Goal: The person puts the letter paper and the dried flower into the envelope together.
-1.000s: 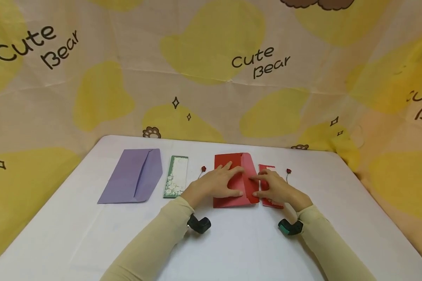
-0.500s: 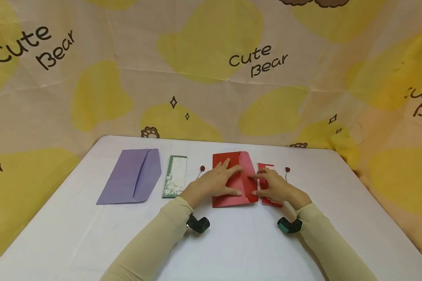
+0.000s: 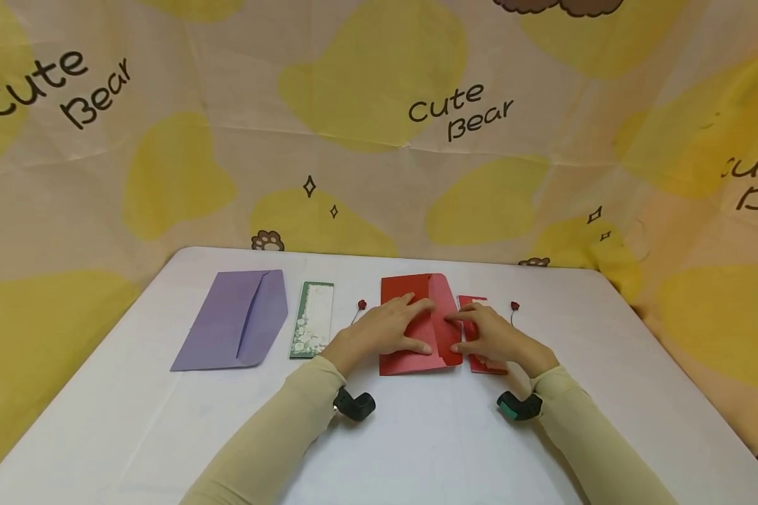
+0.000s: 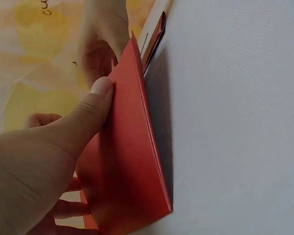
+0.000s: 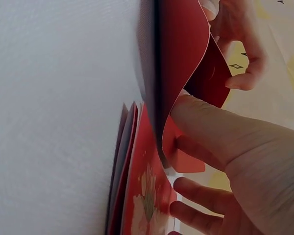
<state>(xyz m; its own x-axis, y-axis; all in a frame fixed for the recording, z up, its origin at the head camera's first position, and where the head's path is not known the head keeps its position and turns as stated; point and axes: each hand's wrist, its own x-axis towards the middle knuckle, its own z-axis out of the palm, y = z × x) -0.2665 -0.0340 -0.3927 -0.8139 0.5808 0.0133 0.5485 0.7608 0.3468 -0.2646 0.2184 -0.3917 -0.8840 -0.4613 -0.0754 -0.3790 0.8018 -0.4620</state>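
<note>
A red envelope (image 3: 406,361) lies on the table with its flap (image 3: 443,287) folded out to the right. My left hand (image 3: 385,328) rests over the envelope, fingers spread, with thumb and index tips near the mouth. In the left wrist view, the left thumb (image 4: 88,110) presses on the envelope's red face. My right hand (image 3: 495,335) reaches in from the right, thumb and index finger apart, touching the flap. The right wrist view shows the mouth gaping, with the right thumb (image 5: 206,120) right at its edge. A red card (image 3: 489,366) lies partly under the right hand.
At the left lies a purple envelope (image 3: 224,319), its flap also out to the right. Beside it are a green-bordered floral card (image 3: 314,315) and a small red flower (image 3: 362,305) on a stem. Another red flower (image 3: 514,306) lies right of the red card.
Both hands keep nearly the same pose on the red envelope. The whole head view has shifted slightly.
</note>
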